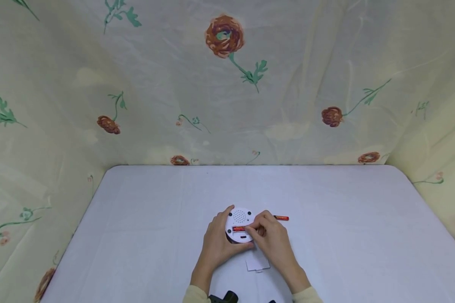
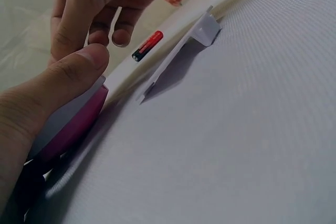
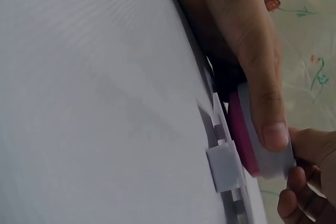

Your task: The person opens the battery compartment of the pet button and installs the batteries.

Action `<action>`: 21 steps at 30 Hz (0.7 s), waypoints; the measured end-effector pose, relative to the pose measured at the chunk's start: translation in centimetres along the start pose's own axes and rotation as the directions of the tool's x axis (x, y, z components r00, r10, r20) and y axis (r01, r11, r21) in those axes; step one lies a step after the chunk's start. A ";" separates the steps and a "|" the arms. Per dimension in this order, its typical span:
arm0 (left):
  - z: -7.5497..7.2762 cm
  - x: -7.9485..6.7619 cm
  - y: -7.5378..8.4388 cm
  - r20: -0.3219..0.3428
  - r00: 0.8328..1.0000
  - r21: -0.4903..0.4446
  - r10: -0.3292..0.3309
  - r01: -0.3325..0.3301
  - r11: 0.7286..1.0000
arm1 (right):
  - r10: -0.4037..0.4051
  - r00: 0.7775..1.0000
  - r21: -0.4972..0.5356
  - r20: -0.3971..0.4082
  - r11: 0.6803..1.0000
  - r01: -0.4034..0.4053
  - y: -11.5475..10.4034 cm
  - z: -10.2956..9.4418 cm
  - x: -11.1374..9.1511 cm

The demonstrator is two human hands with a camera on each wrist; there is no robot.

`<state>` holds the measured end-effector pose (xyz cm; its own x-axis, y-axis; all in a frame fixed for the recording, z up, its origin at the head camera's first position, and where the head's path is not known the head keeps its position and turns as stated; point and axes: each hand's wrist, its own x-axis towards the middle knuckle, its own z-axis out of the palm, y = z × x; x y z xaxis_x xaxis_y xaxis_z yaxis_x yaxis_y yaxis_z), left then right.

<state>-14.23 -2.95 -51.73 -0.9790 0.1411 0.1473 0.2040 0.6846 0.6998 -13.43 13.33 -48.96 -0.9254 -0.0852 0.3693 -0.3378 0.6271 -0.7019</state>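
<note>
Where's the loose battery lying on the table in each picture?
Head: the loose battery is right of centre, by the right hand's knuckles.
Left wrist: the loose battery is in the upper part, slightly left of centre.
Right wrist: I can't see it there.
Shared landmark: the round device in the left hand.
</note>
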 end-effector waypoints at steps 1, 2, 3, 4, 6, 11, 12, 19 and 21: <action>0.0 0.0 0.0 -0.001 1.000 -0.001 -0.001 0.001 1.000 | -0.008 1.000 0.019 0.000 1.000 0.008 0.2 -0.1 0.0; 0.1 0.0 0.0 -0.001 1.000 -0.002 -0.002 0.002 1.000 | -0.014 1.000 0.035 -0.003 0.999 0.014 0.3 -0.1 0.0; 0.1 0.0 -0.1 -0.003 1.000 -0.002 -0.003 0.003 1.000 | -0.014 1.000 0.058 -0.005 0.998 0.015 0.5 -0.2 0.1; 0.2 -0.1 -0.1 -0.005 1.000 -0.002 -0.001 0.001 1.000 | -0.018 1.000 0.082 -0.013 0.996 0.019 0.7 -0.4 0.1; 0.2 -0.1 -0.1 -0.006 1.000 -0.003 -0.001 0.001 1.000 | -0.025 0.999 0.107 -0.033 0.994 0.029 1.1 -0.5 0.2; 0.1 -0.1 0.0 0.001 1.000 -0.016 -0.010 0.010 1.000 | -0.002 0.996 0.126 -0.088 0.992 0.013 2.2 -1.0 0.4; 0.0 -0.1 0.0 0.002 1.000 -0.020 -0.014 0.014 1.000 | 0.004 0.996 0.125 -0.094 0.992 0.008 2.4 -1.1 0.5; -0.1 -0.2 0.2 0.026 0.998 -0.030 -0.049 0.050 0.998 | 0.032 0.992 0.091 -0.120 0.996 -0.021 3.8 -2.6 0.8; -0.1 -0.2 0.2 0.031 0.998 -0.033 -0.057 0.058 0.998 | 0.031 0.991 0.081 -0.134 0.997 -0.021 4.3 -3.1 0.9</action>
<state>-13.97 -2.94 -51.54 -0.9886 0.1238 0.0854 0.1466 0.6675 0.7301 -15.19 18.38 -49.79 -0.9043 0.0386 0.4252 -0.3315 0.5641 -0.7562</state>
